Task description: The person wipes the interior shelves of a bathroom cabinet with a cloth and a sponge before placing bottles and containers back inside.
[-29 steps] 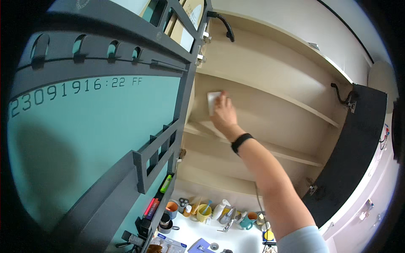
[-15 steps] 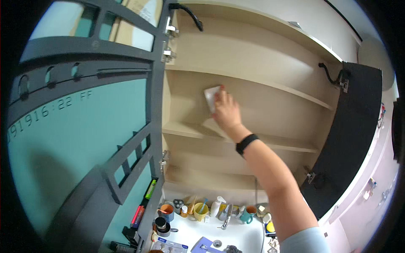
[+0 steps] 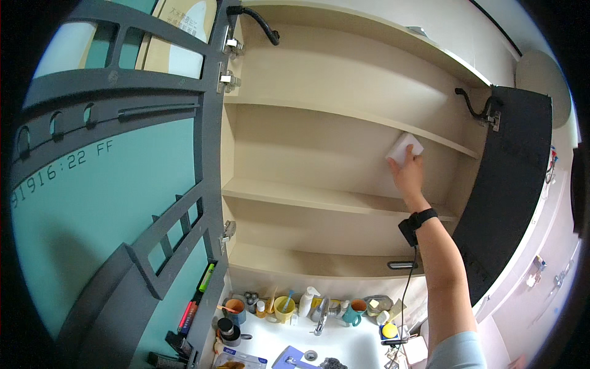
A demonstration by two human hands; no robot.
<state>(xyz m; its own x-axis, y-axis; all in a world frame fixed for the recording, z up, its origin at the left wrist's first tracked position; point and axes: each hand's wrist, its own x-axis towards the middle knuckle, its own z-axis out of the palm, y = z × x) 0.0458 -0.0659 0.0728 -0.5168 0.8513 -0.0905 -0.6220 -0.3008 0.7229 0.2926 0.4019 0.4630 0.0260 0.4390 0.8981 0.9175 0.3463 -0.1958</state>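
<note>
Right hand [image 3: 409,176]: pinching a white sponge [image 3: 400,147] between thumb and fingers, back of hand toward camera. Located inside the cabinet [image 3: 307,144], in its middle compartment, toward its right side and close under its upper shelf [image 3: 344,114]. Unclear whether touching the cabinet's back panel or just in front of it.

Worn at the wrist, across the cabinet's lower right in view: black band [image 3: 423,218]. Seen just beside the band: small black box [image 3: 407,232], with thin dark cable [image 3: 409,280] running down past the cabinet's lower edge. Noted at the cabinet's bottom right: black oval ring [image 3: 401,265].

Swung out on the cabinet's left: dark grey door [image 3: 209,141], backed with a teal panel [image 3: 117,178]. Fitted low on that door, left of the cabinet: green marker [image 3: 206,278]. Swung out on the cabinet's right: black door [image 3: 513,184].

Set below the cabinet: white sink [image 3: 267,335] with metal faucet [image 3: 321,317]. Lined up under the cabinet's bottom edge, left to right: orange-lined cup [image 3: 235,307], yellow cup [image 3: 283,312], white pump bottle [image 3: 306,303], teal mug [image 3: 352,316].
</note>
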